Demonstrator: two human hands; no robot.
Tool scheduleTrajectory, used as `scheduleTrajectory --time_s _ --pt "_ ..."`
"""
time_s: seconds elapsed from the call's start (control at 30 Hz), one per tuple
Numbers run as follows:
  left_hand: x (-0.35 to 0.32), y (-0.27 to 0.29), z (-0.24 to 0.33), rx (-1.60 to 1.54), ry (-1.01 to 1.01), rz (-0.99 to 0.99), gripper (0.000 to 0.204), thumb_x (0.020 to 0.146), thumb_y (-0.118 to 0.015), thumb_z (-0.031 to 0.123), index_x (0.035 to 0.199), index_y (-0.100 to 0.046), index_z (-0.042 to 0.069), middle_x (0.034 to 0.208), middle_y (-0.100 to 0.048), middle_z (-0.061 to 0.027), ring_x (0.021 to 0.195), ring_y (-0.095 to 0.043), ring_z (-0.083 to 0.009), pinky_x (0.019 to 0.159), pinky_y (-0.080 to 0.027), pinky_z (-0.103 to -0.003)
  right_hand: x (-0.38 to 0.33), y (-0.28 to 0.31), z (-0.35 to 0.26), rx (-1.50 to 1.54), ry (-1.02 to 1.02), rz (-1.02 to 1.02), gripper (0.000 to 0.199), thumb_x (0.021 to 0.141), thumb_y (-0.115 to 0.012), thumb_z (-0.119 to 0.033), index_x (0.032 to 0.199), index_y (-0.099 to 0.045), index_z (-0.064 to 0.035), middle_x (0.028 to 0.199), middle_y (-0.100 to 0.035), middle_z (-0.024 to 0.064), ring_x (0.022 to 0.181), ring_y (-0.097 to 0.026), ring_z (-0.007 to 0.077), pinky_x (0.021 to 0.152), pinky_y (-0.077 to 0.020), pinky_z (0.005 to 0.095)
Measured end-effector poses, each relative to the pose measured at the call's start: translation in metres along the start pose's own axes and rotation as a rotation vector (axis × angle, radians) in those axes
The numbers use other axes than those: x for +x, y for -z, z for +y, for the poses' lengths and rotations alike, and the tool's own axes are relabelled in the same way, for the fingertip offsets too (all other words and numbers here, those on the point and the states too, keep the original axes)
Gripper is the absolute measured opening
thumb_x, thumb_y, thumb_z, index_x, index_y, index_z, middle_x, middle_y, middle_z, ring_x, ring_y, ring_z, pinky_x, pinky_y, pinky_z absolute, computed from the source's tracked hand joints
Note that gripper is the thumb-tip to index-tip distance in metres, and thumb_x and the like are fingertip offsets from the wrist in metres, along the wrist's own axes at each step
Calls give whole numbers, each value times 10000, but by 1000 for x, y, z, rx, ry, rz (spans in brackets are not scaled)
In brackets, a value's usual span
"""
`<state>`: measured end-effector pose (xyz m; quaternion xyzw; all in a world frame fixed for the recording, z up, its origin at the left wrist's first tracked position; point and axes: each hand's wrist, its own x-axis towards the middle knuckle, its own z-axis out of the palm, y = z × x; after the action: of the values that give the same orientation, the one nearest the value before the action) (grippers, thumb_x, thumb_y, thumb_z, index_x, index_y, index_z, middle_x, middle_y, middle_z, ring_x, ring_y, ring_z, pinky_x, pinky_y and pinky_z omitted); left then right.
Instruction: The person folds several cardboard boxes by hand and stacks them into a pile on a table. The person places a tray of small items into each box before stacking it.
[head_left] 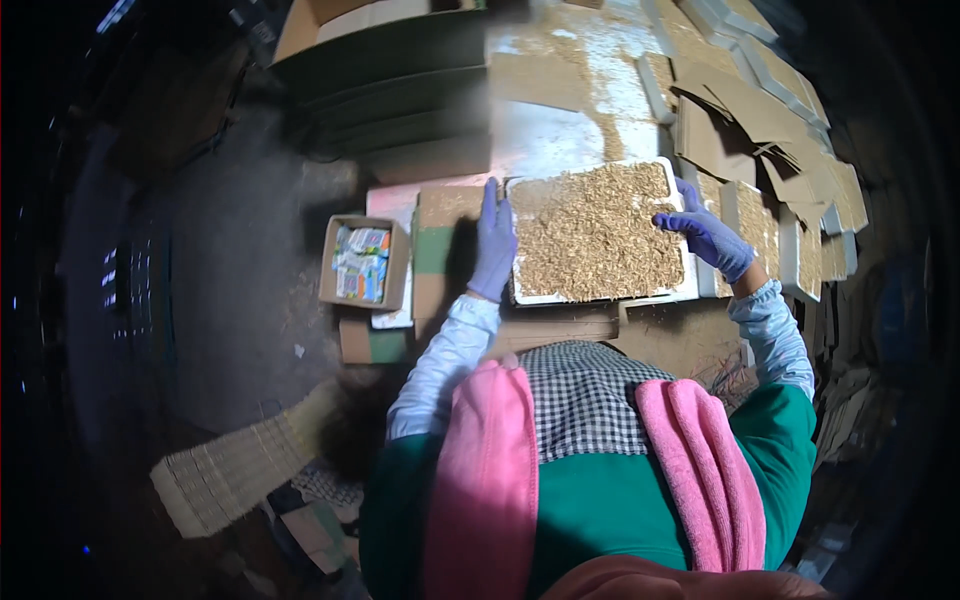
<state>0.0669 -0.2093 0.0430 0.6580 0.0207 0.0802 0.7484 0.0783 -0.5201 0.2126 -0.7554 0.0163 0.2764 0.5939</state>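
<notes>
In front of me is a white foam box (600, 298) filled with light brown wood shavings (605, 235). Both my hands wear purple gloves. My left hand (493, 245) presses along the box's left side, its fingers straight and close together. At the opposite side, my right hand (712, 240) grips the rim, with a digit reaching in over the shavings and the other fingers along the outer wall. The box is held between the two hands; its underside is hidden.
A small cardboard box (400, 262) of colourful packets (362, 265) stands at left. Behind it rises a large carton (400, 110). More shavings-filled foam boxes (790, 85) and loose cardboard sheets (715, 140) crowd the right. A broom (230, 475) lies lower left.
</notes>
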Motion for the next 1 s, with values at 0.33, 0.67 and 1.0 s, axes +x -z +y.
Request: scheduleTrajectory --time_s 0.33,0.67,1.0 --pt "-5 173 47 839 -13 247 267 925 -579 322 991 -681 84 984 -692 -119 884 -660 -305 759 -508 -387 52 5 92 -518 -2 14 525 838 -706 -121 1253 -427 37 1004 -662 167 910 -642 257 807 -514 361" --pt "11 246 -20 1691 33 125 342 831 -610 386 717 -672 70 759 -649 -151 771 -640 -296 655 -493 -414 71 -44 64 -1341 301 130 240 870 -577 -204 1074 -635 -92 882 -698 90 835 -690 287 698 -538 411" --pt "-3 -88 146 1184 -97 -566 242 792 -696 283 891 -675 63 870 -646 -96 851 -608 -305 779 -449 -401 182 249 177 -1292 -131 772 966 753 -743 -372 1495 -210 -58 1519 -246 256 1422 -209 425 1149 -184 532"
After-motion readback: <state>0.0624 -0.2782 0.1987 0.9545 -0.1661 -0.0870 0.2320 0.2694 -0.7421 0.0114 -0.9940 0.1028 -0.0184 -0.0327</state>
